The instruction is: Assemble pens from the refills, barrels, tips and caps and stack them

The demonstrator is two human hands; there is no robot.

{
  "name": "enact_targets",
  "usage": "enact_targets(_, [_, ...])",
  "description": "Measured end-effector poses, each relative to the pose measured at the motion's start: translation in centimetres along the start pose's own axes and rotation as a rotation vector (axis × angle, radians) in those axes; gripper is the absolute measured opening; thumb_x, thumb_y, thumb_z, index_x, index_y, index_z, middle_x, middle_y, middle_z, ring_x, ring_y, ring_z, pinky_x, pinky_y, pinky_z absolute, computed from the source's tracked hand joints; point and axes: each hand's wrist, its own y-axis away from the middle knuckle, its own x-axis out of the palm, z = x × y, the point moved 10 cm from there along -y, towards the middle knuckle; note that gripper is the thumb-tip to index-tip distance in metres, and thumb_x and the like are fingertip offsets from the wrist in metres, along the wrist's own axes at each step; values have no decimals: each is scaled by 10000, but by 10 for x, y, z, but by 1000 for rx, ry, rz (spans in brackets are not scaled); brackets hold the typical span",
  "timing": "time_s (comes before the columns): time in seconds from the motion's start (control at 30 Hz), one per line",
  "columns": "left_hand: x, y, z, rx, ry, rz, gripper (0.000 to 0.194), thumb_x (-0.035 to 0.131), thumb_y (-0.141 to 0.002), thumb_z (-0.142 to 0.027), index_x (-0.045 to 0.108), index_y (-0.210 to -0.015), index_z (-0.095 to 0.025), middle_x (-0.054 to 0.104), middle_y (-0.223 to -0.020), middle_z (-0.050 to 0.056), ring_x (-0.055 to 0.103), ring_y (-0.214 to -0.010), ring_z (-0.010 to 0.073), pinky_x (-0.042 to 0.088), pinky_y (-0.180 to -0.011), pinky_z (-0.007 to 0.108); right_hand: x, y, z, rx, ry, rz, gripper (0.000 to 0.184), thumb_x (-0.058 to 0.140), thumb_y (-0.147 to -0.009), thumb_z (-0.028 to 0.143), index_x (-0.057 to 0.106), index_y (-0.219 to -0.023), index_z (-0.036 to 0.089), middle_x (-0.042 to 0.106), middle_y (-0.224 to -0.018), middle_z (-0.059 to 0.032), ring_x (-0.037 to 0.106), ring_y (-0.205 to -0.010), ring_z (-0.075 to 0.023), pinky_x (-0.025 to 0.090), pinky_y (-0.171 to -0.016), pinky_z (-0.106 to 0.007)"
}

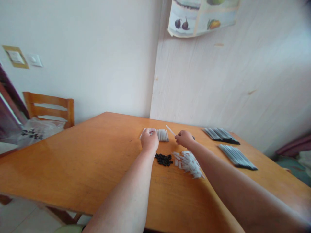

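My left hand point(149, 139) rests closed on the left end of a row of white tubes point(162, 135) on the orange wooden table point(80, 161); what its fingers grip is hidden. My right hand point(184, 138) is pinched on one thin white tube point(170, 130), which points up and to the left. Just in front of the hands lie a small heap of black caps point(164, 159) and a pile of white pointed parts point(189, 163).
Two bundles of grey-black pens lie at the right, one far point(220, 134) and one nearer point(236, 156). A wooden chair point(50, 108) with a plastic bag point(36, 130) stands at the left. Walls close the far side, with a fruit poster point(201, 16) above.
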Motion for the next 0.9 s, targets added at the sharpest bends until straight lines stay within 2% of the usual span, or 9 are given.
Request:
enact_targets(0.13, [-7,11,-30,147,-86,-21,264,527,-829,-247,635,-1063,-188,678,-1091,98,604,-1055,208,430,-953,337,-6,11,2,-98,-254,-22,132,565,-828,255,631,-853,144,711,-745,-60,599,-573,-100,429,-523,-179])
enact_targets(0.23, [-5,29,-63,320,-241,35,352,569,-819,-241,615,-1168,-228,649,-1198,97,537,-1165,248,365,-1021,383,-11,22,10,-203,-534,14,99,608,-783,249,581,-827,165,665,-685,-23,558,-547,-94,412,-497,-179])
enact_targets(0.33, [3,47,-85,452,-357,131,403,597,-822,-245,596,-1223,-284,625,-1277,71,460,-1257,274,277,-1063,440,-15,36,21,-277,-731,108,123,634,-753,251,557,-814,175,622,-652,5,528,-537,-87,392,-488,-178])
enact_targets(0.43, [12,56,-90,506,-394,203,322,596,-836,-267,638,-1154,-306,669,-1209,53,493,-1215,273,218,-1073,465,-20,47,29,-295,-862,182,144,648,-740,260,559,-813,174,614,-661,11,517,-539,-80,387,-496,-180])
enact_targets(0.57, [22,60,-89,540,-400,282,195,549,-881,-320,692,-1013,-312,719,-1082,42,577,-1078,259,263,-1005,445,-24,54,28,-264,-937,208,163,659,-740,288,572,-805,167,628,-681,-2,505,-533,-76,396,-508,-189])
enact_targets(0.67, [26,60,-88,543,-413,329,201,508,-906,-332,702,-945,-294,736,-980,44,616,-989,246,318,-918,405,-30,50,15,-209,-991,158,181,631,-775,327,578,-819,160,646,-702,-29,512,-529,-83,390,-487,-191])
enact_targets(0.73, [26,58,-85,524,-429,331,208,499,-912,-333,696,-949,-281,736,-933,50,630,-950,241,335,-874,385,-40,43,-4,-139,-999,55,174,600,-800,326,574,-830,156,650,-710,-43,515,-522,-86,385,-471,-188])
enact_targets(0.83, [23,54,-83,500,-445,294,208,494,-915,-330,686,-973,-275,733,-910,50,639,-927,238,344,-844,369,-59,33,-43,9,-804,-127,143,533,-840,289,577,-842,153,658,-733,-50,514,-516,-82,383,-460,-182])
enact_targets(0.9, [21,53,-83,497,-451,269,210,486,-919,-331,680,-975,-274,732,-905,47,642,-915,236,345,-835,364,-68,28,-67,93,-641,-189,152,500,-855,272,588,-833,150,660,-733,-52,518,-520,-84,373,-453,-182])
